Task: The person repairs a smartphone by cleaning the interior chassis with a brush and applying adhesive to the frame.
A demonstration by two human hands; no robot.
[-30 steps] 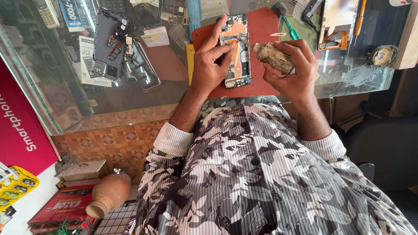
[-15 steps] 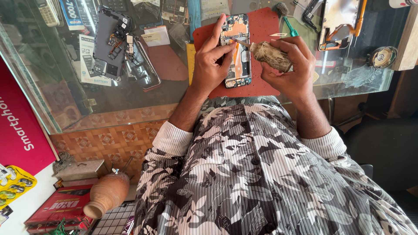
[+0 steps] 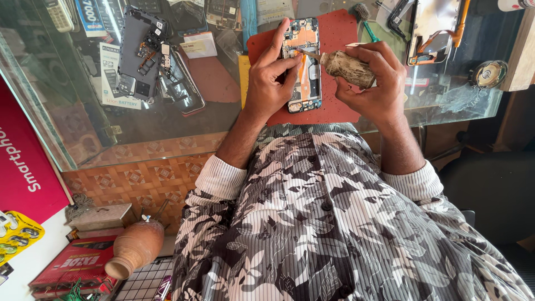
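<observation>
An opened smartphone (image 3: 304, 61) with its back off and circuit boards exposed lies on a red mat (image 3: 335, 67) on the glass counter. My left hand (image 3: 271, 78) rests on the phone's left edge, fingers steadying it. My right hand (image 3: 374, 83) grips a small dirty squeeze bottle (image 3: 345, 68), tilted so its thin nozzle touches the phone's upper inside.
A dismantled dark phone (image 3: 146, 53) and loose parts lie under the glass at left. A green-handled brush (image 3: 365, 22) and another opened phone with orange flex cable (image 3: 437, 28) sit at the back right. A clay pot (image 3: 134, 249) stands on the floor.
My right hand has tipped the bottle leftward, bringing its nozzle onto the phone. The left hand stays on the phone.
</observation>
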